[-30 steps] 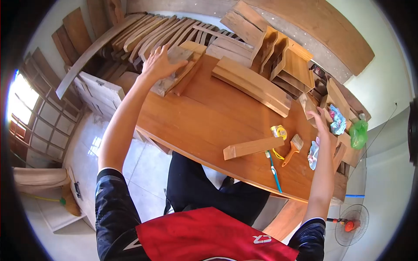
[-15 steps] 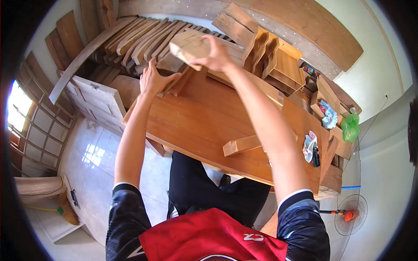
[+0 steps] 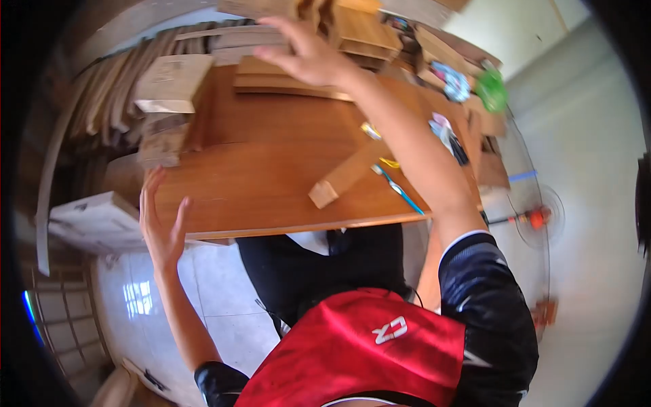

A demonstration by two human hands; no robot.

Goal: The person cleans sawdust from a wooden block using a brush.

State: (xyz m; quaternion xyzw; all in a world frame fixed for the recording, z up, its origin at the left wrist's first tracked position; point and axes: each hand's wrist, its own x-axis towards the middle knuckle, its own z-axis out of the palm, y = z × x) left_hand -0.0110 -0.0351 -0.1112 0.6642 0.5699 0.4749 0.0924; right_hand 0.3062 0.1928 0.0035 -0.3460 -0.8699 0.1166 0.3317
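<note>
- The left hand (image 3: 163,234) is at the near left of the desk (image 3: 251,169), its fingers spread and grasping nothing, tips pointing away from the body and thumb apart on the right.
- Directly beyond those fingertips is the lower block (image 3: 161,139), its long axis running away from the person, nearly in line with the fingers; whether the tips touch its near end cannot be told.
- The pale block (image 3: 173,80) sits on top, over the far part of the lower block, one broad face up. It lies straight ahead of the left fingers and to the left of the right thumb (blur and the wide lens make depth hard to judge), and in this view the right hand looks slightly nearer to it.
- The long beam (image 3: 281,84) lies crosswise on the desk, to the right of the two blocks.
- The right hand (image 3: 315,61) shows in front of the long beam, fingers released and parted, pointing left; contact with the beam cannot be told.
- Nearer the body, well apart from both hands, the short timber (image 3: 349,173) lies slantwise, with a toothbrush (image 3: 400,191) just to its right.
</note>
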